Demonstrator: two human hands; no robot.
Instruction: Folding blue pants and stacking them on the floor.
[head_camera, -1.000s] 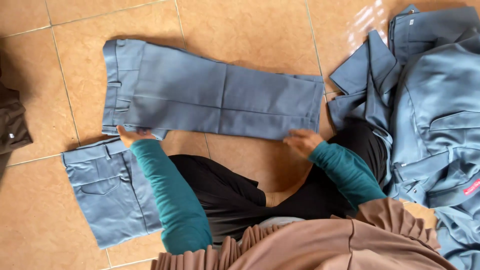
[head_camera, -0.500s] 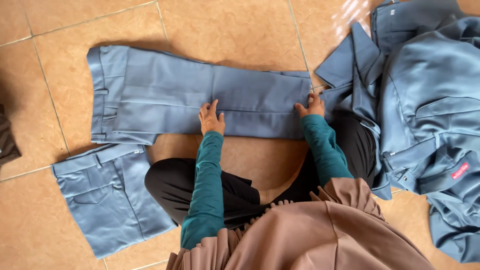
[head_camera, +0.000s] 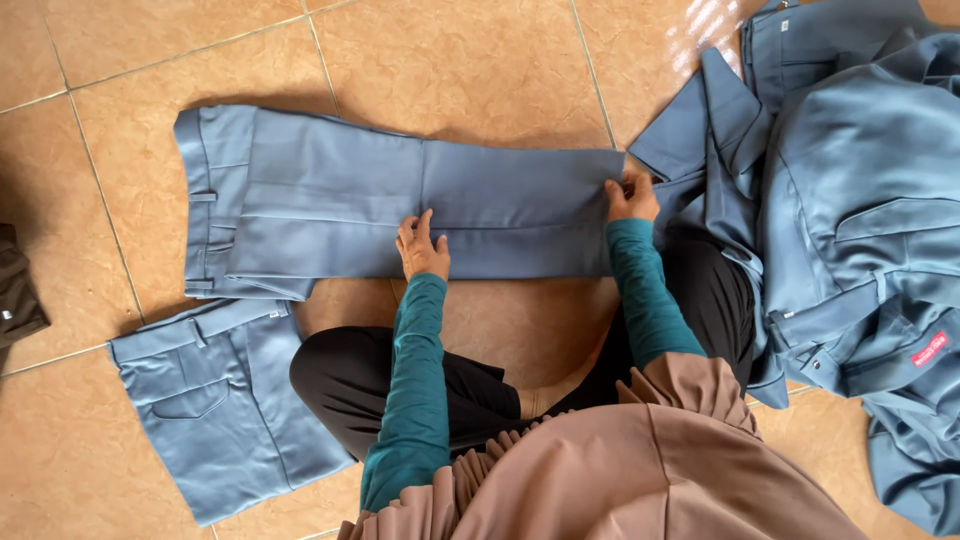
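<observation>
1. Head view looks down on us sitting cross-legged on an orange-tan tiled floor (head_camera: 480, 60), with a pair of grey-blue cloth trousers (head_camera: 400, 200) stretched flat across the tiles just in front of our knees, waistband to the left, leg ends to the right.

2. Our left hand (head_camera: 423, 250) lies flat and spread on the near edge of the trousers, about midway along the legs, pressing the cloth down; it grips nothing.

3. Our right hand (head_camera: 630, 195) is pinched on the leg ends at the right edge of the trousers, fingers curled over the hem. The two hands sit well apart along the same garment.

4. We judge the step in hand to be a fold: the legs lie one on the other and smoothed, the hem is gripped, and the middle is pinned as a hinge.

5. The next move, as we read it, calls for lifting the hem evenly so that the layers do not slide, and keeping the left palm firm on the crease line.

6. Near our left knee lies a folded grey-blue garment with a pocket (head_camera: 220, 410), apart from the trousers. At our right sits a loose heap of grey-blue clothing (head_camera: 860, 200), just beside the right hand.
</observation>
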